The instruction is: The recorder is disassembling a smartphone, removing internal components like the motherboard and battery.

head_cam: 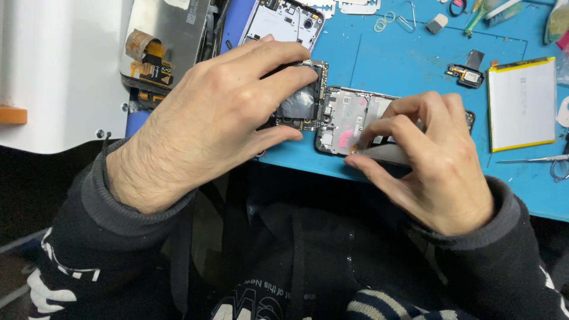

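An opened phone frame (349,118) lies on the blue mat (403,65) near its front edge. A circuit board (305,98) with a dark shield rests at the frame's left end. My left hand (207,118) covers that board, fingertips gripping its edges. My right hand (424,160) pinches grey tweezers (385,154), whose tip touches the frame's lower part beside a pink patch.
A flat white battery (521,104) with yellow edges lies at the right. A small camera module (468,74) sits behind the frame. Another opened phone body (284,21) and a screen panel (166,41) lie at the back left. Scissors (551,161) rest at the right edge.
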